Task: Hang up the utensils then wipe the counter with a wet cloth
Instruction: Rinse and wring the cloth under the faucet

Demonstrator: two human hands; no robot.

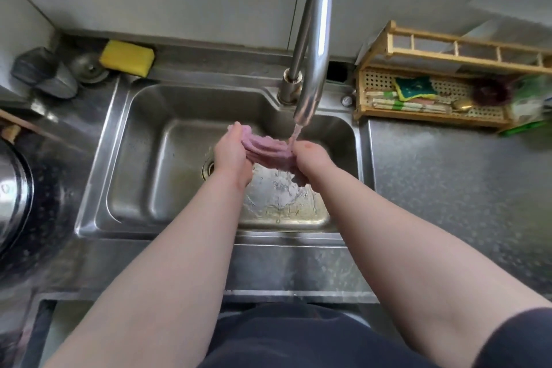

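Two bare forearms reached from the bottom of the view out over the sink (pixel 125 140), converging above its basin. At far left a pot lid (pixel 12 194) sat on the worktop (pixel 448 176), with a yellow sponge (pixel 127 57) lying on the ledge behind the sink.

The left hand (pixel 231 155) was held back-up, wrist nearly straight, its fingers curled down and closed over the left end of a pink cloth (pixel 265 149), a bit of cloth poking out beyond the knuckles. The cloth was bunched into folds and stretched between both hands, above the drain and clear of the sink floor.

The right hand (pixel 310 163) was turned the same way, knuckles toward the back wall, its grip closed tight around the cloth's right end. Water ran from the tap (pixel 313 48) onto the cloth just beside the right hand's knuckles and splashed on the sink floor below.

To the right, a wooden rack (pixel 448 48) stood at the back of the worktop, holding scrub pads and a spoon.
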